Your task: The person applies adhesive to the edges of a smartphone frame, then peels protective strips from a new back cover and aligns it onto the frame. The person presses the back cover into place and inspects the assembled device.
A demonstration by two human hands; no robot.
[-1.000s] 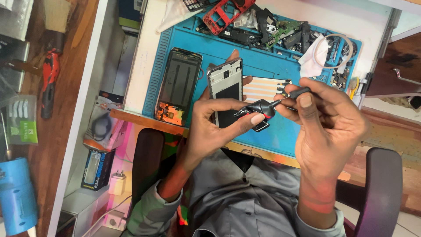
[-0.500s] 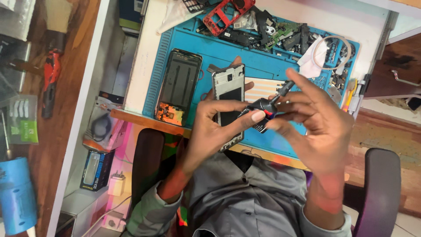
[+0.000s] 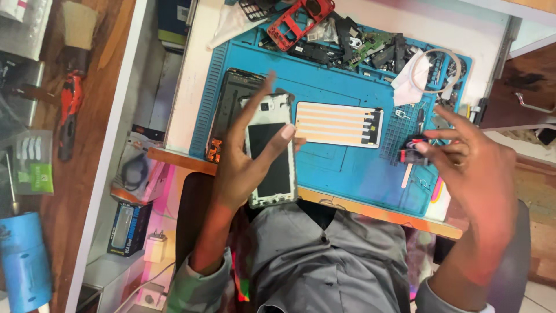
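Note:
My left hand [image 3: 246, 156] holds a white phone body [image 3: 269, 150] with its back open, thumb across the dark battery bay, above the near edge of the blue repair mat [image 3: 341, 162]. My right hand [image 3: 472, 168] is off to the right over the mat's corner, pinching a small black and red tool [image 3: 412, 152] between thumb and fingers. Behind my left hand a dark phone frame [image 3: 229, 95] lies flat on the mat.
A white strip panel with orange lines [image 3: 339, 124] lies mid-mat. Loose parts, a red phone frame [image 3: 298, 16] and circuit boards crowd the mat's far edge. A white cable coil [image 3: 437, 69] sits far right. Wooden floor with a red tool [image 3: 68, 110] lies left.
My hands have separated: the right hand drew the small tool away to the right, and the left hand turned the phone body flat towards me.

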